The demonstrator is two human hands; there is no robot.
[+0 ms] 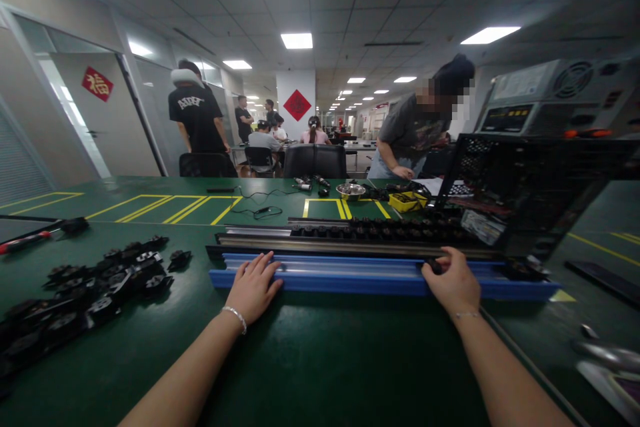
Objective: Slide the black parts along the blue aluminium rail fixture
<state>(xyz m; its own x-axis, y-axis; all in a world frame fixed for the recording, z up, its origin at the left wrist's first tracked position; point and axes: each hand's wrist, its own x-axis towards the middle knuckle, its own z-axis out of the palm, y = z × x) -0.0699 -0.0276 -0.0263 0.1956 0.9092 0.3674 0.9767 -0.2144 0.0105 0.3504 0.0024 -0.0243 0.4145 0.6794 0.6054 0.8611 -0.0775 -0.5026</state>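
Pinching a black part [435,267] in the blue channel [345,282], right grip [457,285]; left grip [253,288] spread over it.

There it is, 福, on the red diamond [97,83] on the open door [117,130]! The pillar sign [297,105] and black shirt's [196,125] white lettering [191,103] blur beyond reading.
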